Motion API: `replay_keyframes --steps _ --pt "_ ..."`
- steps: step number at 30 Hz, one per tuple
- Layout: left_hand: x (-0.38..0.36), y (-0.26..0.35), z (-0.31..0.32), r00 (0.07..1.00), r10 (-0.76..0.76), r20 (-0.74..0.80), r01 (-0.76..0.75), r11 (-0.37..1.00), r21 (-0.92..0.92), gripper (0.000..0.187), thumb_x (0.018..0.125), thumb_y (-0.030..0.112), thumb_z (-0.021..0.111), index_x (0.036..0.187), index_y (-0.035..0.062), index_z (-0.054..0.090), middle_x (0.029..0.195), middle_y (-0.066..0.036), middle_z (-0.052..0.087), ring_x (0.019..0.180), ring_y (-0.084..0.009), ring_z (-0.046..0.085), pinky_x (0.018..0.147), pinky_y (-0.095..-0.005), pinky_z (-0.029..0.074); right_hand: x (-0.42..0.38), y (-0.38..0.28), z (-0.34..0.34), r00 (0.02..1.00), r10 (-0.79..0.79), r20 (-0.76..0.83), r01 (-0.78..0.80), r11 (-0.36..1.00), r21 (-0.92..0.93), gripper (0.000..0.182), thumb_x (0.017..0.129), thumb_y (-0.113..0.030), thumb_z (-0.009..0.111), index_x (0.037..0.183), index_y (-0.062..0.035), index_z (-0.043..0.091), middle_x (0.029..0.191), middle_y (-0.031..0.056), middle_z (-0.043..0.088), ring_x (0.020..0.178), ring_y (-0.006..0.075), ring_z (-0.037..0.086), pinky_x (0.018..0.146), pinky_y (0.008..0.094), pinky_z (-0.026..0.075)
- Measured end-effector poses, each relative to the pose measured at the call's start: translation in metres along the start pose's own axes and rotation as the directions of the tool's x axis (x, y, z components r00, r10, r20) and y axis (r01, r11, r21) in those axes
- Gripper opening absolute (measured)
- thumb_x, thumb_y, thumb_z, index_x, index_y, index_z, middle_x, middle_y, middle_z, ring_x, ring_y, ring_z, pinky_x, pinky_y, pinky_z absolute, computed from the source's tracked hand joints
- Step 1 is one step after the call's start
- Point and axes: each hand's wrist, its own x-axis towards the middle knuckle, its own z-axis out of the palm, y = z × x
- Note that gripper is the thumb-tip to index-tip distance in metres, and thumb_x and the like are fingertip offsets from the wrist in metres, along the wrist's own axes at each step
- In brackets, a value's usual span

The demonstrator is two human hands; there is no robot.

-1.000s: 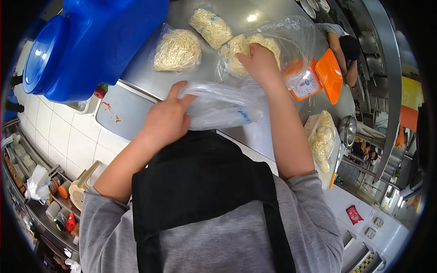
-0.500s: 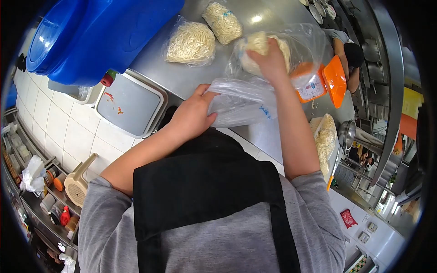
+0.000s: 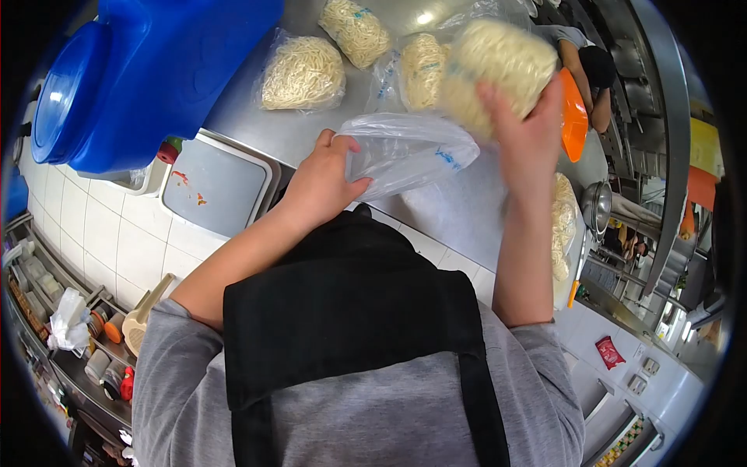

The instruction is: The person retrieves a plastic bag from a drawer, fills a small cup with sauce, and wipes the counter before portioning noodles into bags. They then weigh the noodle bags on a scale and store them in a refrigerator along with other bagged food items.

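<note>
Right hand (image 3: 529, 140) grips a noodle bundle (image 3: 494, 66) aloft — left hand (image 3: 320, 183) pinches an empty plastic bag (image 3: 408, 152) just beside it, above the tabletop (image 3: 459, 214).

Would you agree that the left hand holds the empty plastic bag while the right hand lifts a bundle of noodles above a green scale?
Not quite: the scale is orange, not green, as the head view shows. The left hand does hold the empty plastic bag, and the right hand lifts the bundle of noodles.

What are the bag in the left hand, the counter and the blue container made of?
Bag: thin clear plastic film, crinkled, glossy, see-through. Counter: looks like brushed stainless steel, grey with lamp glare. Blue container: likely moulded plastic, uniform colour, smooth sheen.
</note>
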Motion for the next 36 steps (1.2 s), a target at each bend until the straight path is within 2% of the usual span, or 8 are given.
replay_keyframes --steps 3,5,10,13,16,18,22,36 --pt "0.006 -0.003 0.007 1.000 -0.010 0.018 0.012 0.997 -0.081 0.051 0.075 0.014 0.075 0.121 0.0053 0.053 0.116 -0.020 0.052 0.108 -0.0407 0.056 0.094 -0.0431 0.046 -0.058 0.025 0.018 0.963 0.064 0.263 -0.014 0.982 -0.187 0.061 0.080 -0.011 0.074 0.127 0.0022 0.038 0.116 0.0216 0.059 0.106 0.0297 0.062 0.086 0.0363 0.052" --pt "0.008 -0.012 0.016 0.932 0.348 -0.102 -0.358 0.929 -0.098 0.057 0.074 0.007 0.073 0.124 0.0025 0.049 0.118 -0.020 0.051 0.114 -0.0423 0.051 0.096 -0.0431 0.044 -0.089 0.060 0.037 0.946 0.141 0.293 -0.035 0.941 -0.337 0.064 0.077 -0.011 0.073 0.129 0.0015 0.037 0.117 0.0267 0.057 0.108 0.0393 0.060 0.090 0.0414 0.050" --pt "-0.016 -0.011 0.019 0.951 0.243 -0.192 -0.277 0.944 -0.178 0.075 0.074 0.000 0.069 0.141 0.0018 0.035 0.142 -0.022 0.037 0.118 -0.0444 0.048 0.098 -0.0433 0.044 -0.100 0.087 0.030 0.947 0.197 0.254 0.002 0.787 -0.617 0.061 0.076 -0.009 0.070 0.126 0.0034 0.038 0.114 0.0305 0.057 0.103 0.0458 0.059 0.086 0.0455 0.051" --pt "-0.026 0.000 0.009 0.984 0.180 0.012 -0.176 0.974 -0.145 0.076 0.075 0.002 0.067 0.143 0.0022 0.034 0.150 -0.020 0.028 0.121 -0.0418 0.048 0.100 -0.0431 0.043 -0.089 0.079 0.021 0.882 0.433 0.188 -0.121 0.592 -0.797 0.056 0.076 -0.008 0.070 0.122 0.0056 0.040 0.106 0.0294 0.059 0.095 0.0444 0.062 0.080 0.0471 0.052" --pt "-0.030 0.018 -0.004 0.972 0.196 0.126 -0.231 0.891 0.390 0.071 0.075 0.006 0.068 0.140 0.0030 0.040 0.148 -0.019 0.032 0.119 -0.0366 0.052 0.105 -0.0417 0.040 -0.087 0.082 0.022 0.909 0.369 0.194 -0.056 0.569 -0.820 0.052 0.076 -0.008 0.069 0.117 0.0067 0.041 0.100 0.0279 0.060 0.088 0.0426 0.064 0.076 0.0472 0.053" --pt "-0.024 0.028 -0.011 0.722 0.686 0.086 -0.660 0.647 0.382 0.067 0.072 0.010 0.072 0.134 0.0019 0.048 0.134 -0.016 0.050 0.110 -0.0274 0.058 0.109 -0.0405 0.036 -0.086 0.083 0.023 0.913 0.369 0.175 -0.065 0.555 -0.829 0.050 0.075 -0.008 0.069 0.114 0.0065 0.042 0.100 0.0279 0.060 0.088 0.0425 0.063 0.076 0.0472 0.053" --pt "0.004 0.007 0.007 0.692 0.465 0.552 -0.712 0.310 0.631 0.043 0.082 0.012 0.059 0.123 -0.0002 0.059 0.074 -0.005 0.066 0.075 -0.0217 0.065 0.110 -0.0368 0.033 -0.082 0.100 0.011 0.940 0.310 0.140 -0.050 0.533 -0.844 0.055 0.075 -0.013 0.072 0.116 0.0052 0.040 0.101 0.0284 0.061 0.092 0.0443 0.062 0.078 0.0497 0.051" --pt "-0.007 0.032 0.057 0.720 0.332 0.610 -0.694 0.352 0.628 0.050 0.087 0.011 0.047 0.135 -0.0010 0.051 0.058 -0.003 0.061 0.056 -0.0204 0.061 0.090 -0.0348 0.041 -0.094 0.112 -0.012 0.944 0.304 0.130 -0.061 0.546 -0.835 0.044 0.076 -0.011 0.071 0.107 0.0068 0.045 0.108 0.0288 0.058 0.101 0.0447 0.058 0.085 0.0470 0.049"
